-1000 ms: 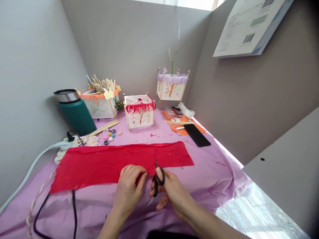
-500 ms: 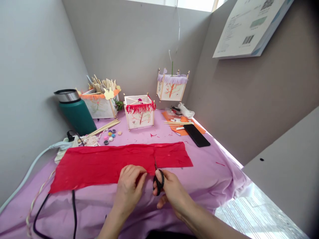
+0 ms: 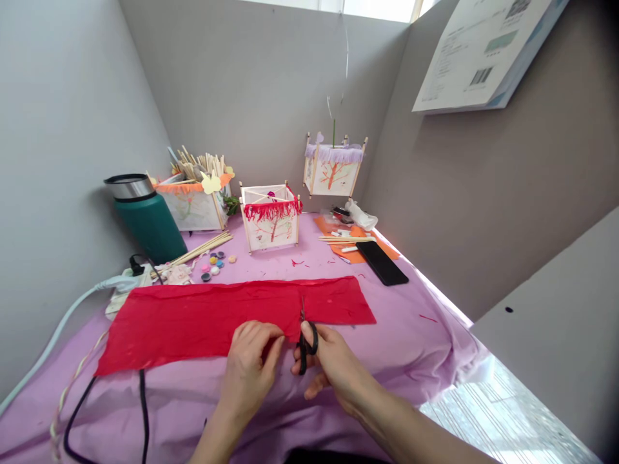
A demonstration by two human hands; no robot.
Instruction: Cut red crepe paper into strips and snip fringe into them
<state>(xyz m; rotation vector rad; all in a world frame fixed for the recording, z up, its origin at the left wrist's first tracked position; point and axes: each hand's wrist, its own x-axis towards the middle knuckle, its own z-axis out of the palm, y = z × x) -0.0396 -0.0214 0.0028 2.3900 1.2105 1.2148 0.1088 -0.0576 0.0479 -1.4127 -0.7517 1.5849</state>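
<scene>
A long piece of thin red fabric or tissue (image 3: pixel 203 322) lies across the front of the table. My left hand (image 3: pixel 254 354) pinches its near edge, left of a cut running into it from the front. With my right hand (image 3: pixel 333 364) I hold black-handled scissors (image 3: pixel 309 341) by the finger loops, the handles spread apart. Their blades point away from me into the cut, and the piece right of it lies slightly apart at the near edge. Just behind the red piece stands a small square lantern (image 3: pixel 273 225) with red fringe and a painted tree.
A green bottle (image 3: pixel 152 225) and a stick-filled box lantern (image 3: pixel 193 209) stand at the back left. A lilac-fringed lantern (image 3: pixel 333 171) hangs at the back. A black phone (image 3: pixel 382 263) lies at the right. Small paint pots (image 3: pixel 213 264) and a power strip (image 3: pixel 120 293) are on the left.
The scissors have moved slightly forward along the cut, and their handles have spread wider in my right hand. My left hand stays in place on the edge.
</scene>
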